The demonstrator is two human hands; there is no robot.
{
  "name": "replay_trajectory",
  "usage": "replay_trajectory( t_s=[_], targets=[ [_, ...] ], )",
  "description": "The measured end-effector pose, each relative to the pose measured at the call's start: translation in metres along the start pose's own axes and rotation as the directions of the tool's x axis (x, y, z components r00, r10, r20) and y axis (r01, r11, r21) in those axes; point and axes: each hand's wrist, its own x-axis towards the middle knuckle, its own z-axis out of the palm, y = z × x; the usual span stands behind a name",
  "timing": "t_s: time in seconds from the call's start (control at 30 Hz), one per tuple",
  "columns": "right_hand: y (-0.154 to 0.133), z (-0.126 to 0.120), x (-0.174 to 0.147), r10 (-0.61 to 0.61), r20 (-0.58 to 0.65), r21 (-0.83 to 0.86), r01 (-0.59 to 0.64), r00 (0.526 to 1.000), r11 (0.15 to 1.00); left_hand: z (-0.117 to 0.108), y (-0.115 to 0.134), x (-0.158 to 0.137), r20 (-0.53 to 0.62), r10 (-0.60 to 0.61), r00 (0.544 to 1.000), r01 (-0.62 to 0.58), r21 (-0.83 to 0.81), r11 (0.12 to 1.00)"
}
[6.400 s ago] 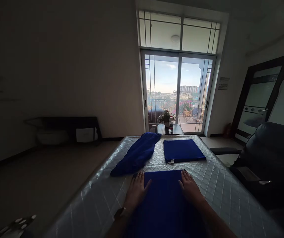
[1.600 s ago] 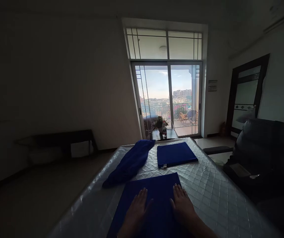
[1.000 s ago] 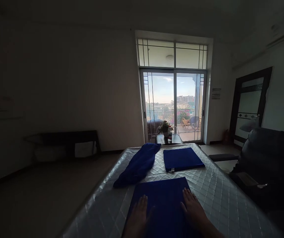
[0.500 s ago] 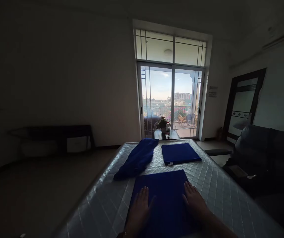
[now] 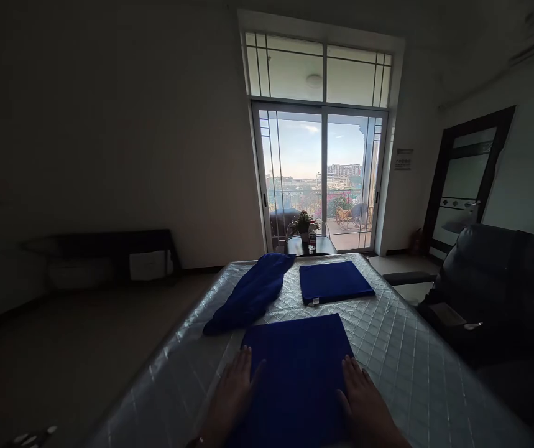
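A flat blue cloth (image 5: 299, 367) lies spread in front of me on the quilted, silvery mattress (image 5: 411, 354). My left hand (image 5: 236, 386) rests flat along its left edge, thumb apart from the fingers. On the right edge lies my right hand (image 5: 362, 389), fingers stretched out and palm down. Beyond it, to the right, is a neatly folded blue cloth (image 5: 336, 281) with a small white tag (image 5: 314, 302) at its near edge. A crumpled blue cloth (image 5: 252, 292) lies to the left of that one.
Past the mattress stands a small dark table (image 5: 325, 247) with a potted plant (image 5: 304, 224) and a bottle (image 5: 312, 236). A dark leather chair (image 5: 504, 286) is at the right. Low dark furniture (image 5: 108, 249) lines the left wall. Glass sliding doors (image 5: 294, 162) are at the back.
My left hand has slid left to the cloth's left edge. My right hand has come slightly nearer along the right edge. The view has shifted a little.
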Motion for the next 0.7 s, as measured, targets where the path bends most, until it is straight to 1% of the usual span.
replay_trajectory(
  t_s=[0.07, 0.1, 0.13, 0.2, 0.23, 0.27, 0.3, 0.33, 0.37, 0.4, 0.47, 0.5, 0.53, 0.6, 0.63, 0.7],
  targets=[
    [0.001, -0.002, -0.001, 0.005, 0.003, 0.016, -0.005, 1.000, 1.000, -0.007, -0.003, 0.001, 0.037, -0.032, 0.999, 0.032, -0.001, 0.999],
    [0.002, -0.001, -0.001, 0.004, 0.006, 0.023, -0.004, 1.000, 1.000, -0.009, -0.001, 0.000, 0.034, -0.055, 0.998, 0.055, 0.002, 0.998],
    [0.003, 0.000, -0.001, 0.000, 0.010, 0.028, 0.000, 1.000, 1.000, -0.011, 0.004, -0.002, 0.029, -0.053, 0.998, 0.053, -0.006, 0.999],
    [0.007, 0.003, -0.002, -0.016, 0.016, 0.040, 0.015, 1.000, 0.999, -0.013, 0.024, -0.009, 0.029, 0.042, 0.999, -0.041, -0.048, 0.998],
    [0.008, 0.005, -0.001, -0.023, 0.011, 0.049, 0.023, 1.000, 0.999, -0.013, 0.040, -0.014, 0.034, 0.114, 0.993, -0.112, -0.070, 0.991],
    [0.010, 0.008, -0.001, -0.028, 0.001, 0.059, 0.027, 1.000, 0.998, -0.012, 0.058, -0.020, 0.053, 0.207, 0.977, -0.201, -0.093, 0.975],
    [0.012, 0.011, -0.001, -0.029, -0.013, 0.067, 0.030, 1.000, 0.997, -0.011, 0.079, -0.026, 0.068, 0.261, 0.963, -0.253, -0.101, 0.962],
    [0.014, 0.014, 0.000, -0.029, -0.026, 0.072, 0.030, 0.999, 0.997, -0.009, 0.099, -0.033, 0.086, 0.318, 0.944, -0.307, -0.115, 0.945],
    [0.015, 0.017, 0.000, -0.033, -0.037, 0.072, 0.036, 0.999, 0.997, -0.007, 0.119, -0.039, 0.117, 0.413, 0.903, -0.395, -0.150, 0.906],
    [0.017, 0.020, 0.001, -0.047, -0.045, 0.067, 0.050, 0.998, 0.996, -0.005, 0.138, -0.045, 0.118, 0.505, 0.855, -0.480, -0.188, 0.857],
    [0.021, 0.023, 0.003, -0.089, -0.048, 0.048, 0.091, 0.995, 0.995, -0.001, 0.165, -0.053, 0.079, 0.627, 0.775, -0.595, -0.243, 0.766],
    [0.022, 0.024, 0.004, -0.109, -0.041, 0.036, 0.110, 0.993, 0.993, 0.001, 0.173, -0.055, 0.056, 0.654, 0.755, -0.623, -0.253, 0.740],
    [0.023, 0.024, 0.004, -0.119, -0.031, 0.025, 0.120, 0.992, 0.992, 0.004, 0.176, -0.055, 0.038, 0.658, 0.752, -0.631, -0.251, 0.734],
    [0.023, 0.022, 0.004, -0.099, -0.014, 0.010, 0.100, 0.995, 0.995, 0.011, 0.171, -0.054, 0.031, 0.636, 0.771, -0.615, -0.222, 0.756],
    [0.022, 0.020, 0.004, -0.081, -0.008, 0.010, 0.081, 0.997, 0.997, 0.015, 0.162, -0.052, 0.035, 0.618, 0.785, -0.600, -0.200, 0.774],
    [0.019, 0.017, 0.002, -0.053, -0.017, 0.026, 0.054, 0.998, 0.998, 0.022, 0.136, -0.050, 0.044, 0.573, 0.818, -0.561, -0.154, 0.813]
  ],
)
